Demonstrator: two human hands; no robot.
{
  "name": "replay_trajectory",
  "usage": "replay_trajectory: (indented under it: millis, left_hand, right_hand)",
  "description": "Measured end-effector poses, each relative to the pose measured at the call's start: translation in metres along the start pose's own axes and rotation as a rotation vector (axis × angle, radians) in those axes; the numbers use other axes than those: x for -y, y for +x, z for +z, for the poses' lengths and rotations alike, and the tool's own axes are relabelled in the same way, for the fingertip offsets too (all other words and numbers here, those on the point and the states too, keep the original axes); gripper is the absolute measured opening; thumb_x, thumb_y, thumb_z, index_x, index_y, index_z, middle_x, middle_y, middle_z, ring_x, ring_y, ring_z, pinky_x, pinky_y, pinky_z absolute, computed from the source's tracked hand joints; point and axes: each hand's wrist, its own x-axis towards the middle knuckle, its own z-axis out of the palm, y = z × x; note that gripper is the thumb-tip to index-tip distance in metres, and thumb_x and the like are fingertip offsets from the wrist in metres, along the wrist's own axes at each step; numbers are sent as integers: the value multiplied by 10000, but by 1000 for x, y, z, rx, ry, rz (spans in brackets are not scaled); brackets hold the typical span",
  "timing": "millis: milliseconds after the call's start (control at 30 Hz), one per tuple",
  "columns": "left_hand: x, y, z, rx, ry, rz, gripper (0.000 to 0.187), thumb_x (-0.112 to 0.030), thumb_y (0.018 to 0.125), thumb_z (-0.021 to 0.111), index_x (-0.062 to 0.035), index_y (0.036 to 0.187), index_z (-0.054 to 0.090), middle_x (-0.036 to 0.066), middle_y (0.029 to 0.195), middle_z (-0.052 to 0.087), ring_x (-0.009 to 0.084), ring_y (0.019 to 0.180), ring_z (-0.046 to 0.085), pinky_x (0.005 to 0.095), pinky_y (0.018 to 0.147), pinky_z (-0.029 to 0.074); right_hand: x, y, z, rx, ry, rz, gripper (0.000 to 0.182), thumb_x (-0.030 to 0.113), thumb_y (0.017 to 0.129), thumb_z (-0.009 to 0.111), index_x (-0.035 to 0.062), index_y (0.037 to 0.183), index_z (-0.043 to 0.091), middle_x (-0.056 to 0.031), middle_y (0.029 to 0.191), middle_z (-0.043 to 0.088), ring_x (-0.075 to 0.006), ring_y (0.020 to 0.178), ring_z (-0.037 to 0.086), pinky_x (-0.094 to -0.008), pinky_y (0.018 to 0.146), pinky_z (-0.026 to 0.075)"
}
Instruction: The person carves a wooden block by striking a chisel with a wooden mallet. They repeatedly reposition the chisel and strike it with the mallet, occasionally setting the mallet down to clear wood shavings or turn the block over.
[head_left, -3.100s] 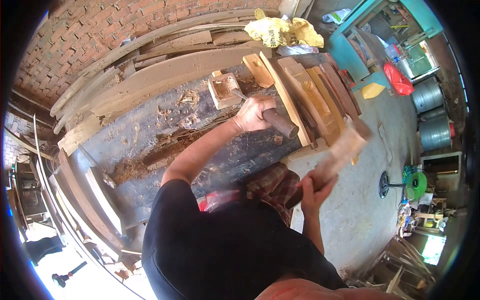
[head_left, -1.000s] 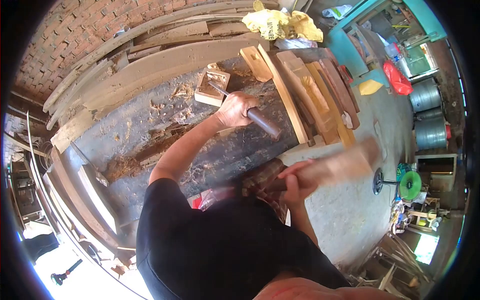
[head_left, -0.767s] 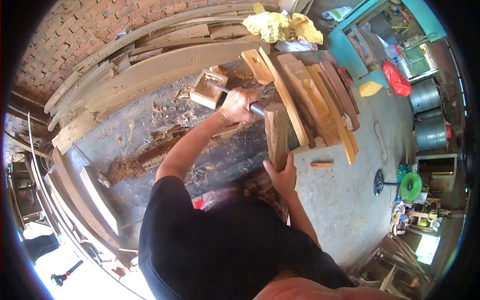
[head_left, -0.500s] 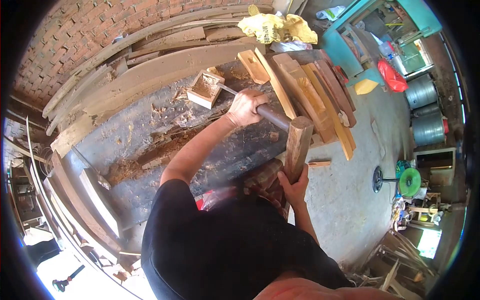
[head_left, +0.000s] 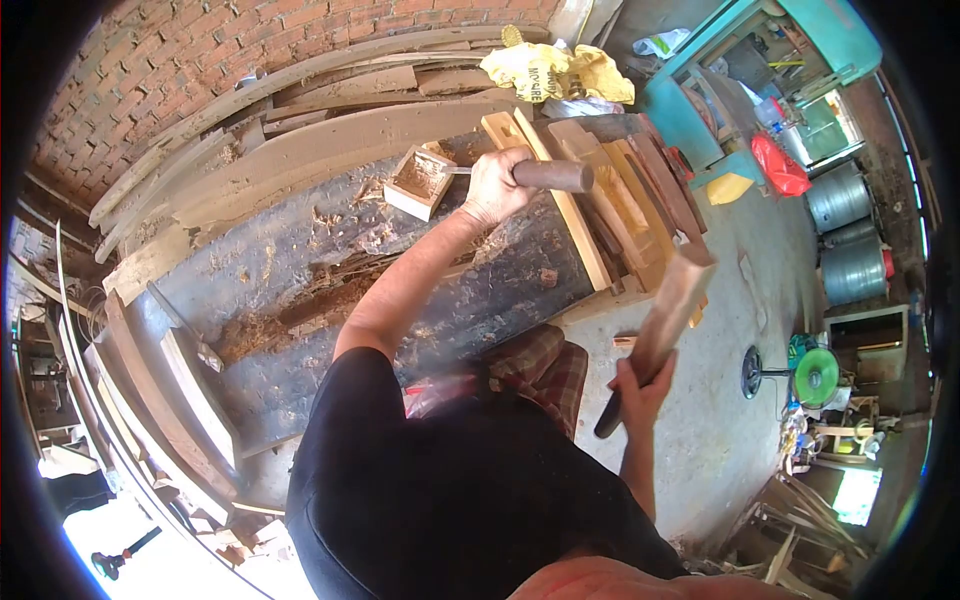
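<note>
My left hand (head_left: pixel 497 187) is wrapped round a chisel, whose dark wooden handle (head_left: pixel 560 176) points right. The chisel's metal blade reaches left to a small square wooden box (head_left: pixel 418 183) with a rough, chip-strewn hollow. This box lies tilted on the dark, worn workbench (head_left: pixel 380 290). Off the bench's right side, my right hand (head_left: pixel 642 392) grips a thick wooden mallet (head_left: pixel 675 305) by its lower part, with the blurred head up and to the right, apart from the chisel handle.
Wooden pieces (head_left: pixel 610 200) lie at the bench's right end. Long curved boards (head_left: pixel 300 150) line the brick wall (head_left: pixel 200 70). A yellow bag (head_left: pixel 555 72) sits at the back. A green fan (head_left: pixel 815 377) and metal drums (head_left: pixel 850 270) stand on the right.
The mallet has swung right and away from the chisel handle, together with my right hand. The chisel handle now points more level to the right. The box appears slightly farther right.
</note>
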Motion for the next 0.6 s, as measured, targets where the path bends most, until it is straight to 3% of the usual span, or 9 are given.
replay_trajectory:
  millis: [33,100,200,267,367,433,500,533,600]
  left_hand:
    - [-3,3,-3,-29,-55,-39,196,-120,694,743,-50,808,600,118,713,646,244,688,682,351,653,526]
    - [-2,8,-2,-76,-89,-53,196,-127,699,744,-40,807,606,106,702,642,207,674,672,334,653,521]
    - [5,14,-4,-72,-114,-130,200,-197,712,746,-75,829,639,145,789,683,328,797,690,394,713,541]
    - [4,15,-3,-111,-114,-125,218,-150,686,765,-46,806,616,116,712,656,210,682,679,332,657,523]
    - [5,16,0,-122,-98,-137,221,-157,675,770,-54,799,619,117,717,662,220,687,684,339,662,527]
    - [7,16,1,-130,-89,-154,219,-161,667,772,-62,787,618,116,723,667,238,700,688,345,672,529]
    - [3,16,0,-148,-154,-185,238,-181,666,792,-65,784,622,117,723,668,259,702,688,349,675,528]
    - [3,13,1,-144,-156,-182,238,-181,666,792,-65,784,622,117,723,668,259,702,688,349,675,528]
    - [12,20,1,-127,-81,-202,233,-180,672,794,-63,795,633,117,720,668,245,688,686,345,671,528]
  right_hand:
    - [10,10,-1,2,9,-63,737,93,850,697,-7,1429,252,-112,903,576,-146,601,583,-279,530,501]
    - [51,23,9,9,46,-193,677,84,856,667,-13,1398,275,-101,876,572,-144,603,579,-282,555,505]
    - [92,46,18,2,24,-470,576,89,866,612,-33,1344,314,-91,823,565,-148,603,572,-292,612,511]
    - [115,65,17,3,-67,-724,531,130,870,584,-60,1304,344,-96,783,560,-163,598,571,-301,663,510]
    - [140,82,44,-31,76,-899,501,210,885,596,-51,1262,394,-98,755,555,-176,600,578,-310,686,506]
    - [98,105,52,-203,-554,-1115,490,202,895,640,6,1275,401,-69,753,544,-153,578,567,-290,606,499]
    - [46,112,95,215,-368,-468,497,186,865,700,9,1219,399,-79,877,579,-143,578,568,-346,805,493]
    - [53,102,99,210,-369,-467,497,186,865,700,9,1219,399,-79,877,579,-143,578,568,-346,805,493]
    - [87,94,100,229,3,-32,554,172,873,708,0,1275,369,-94,963,558,-121,579,547,-285,611,511]
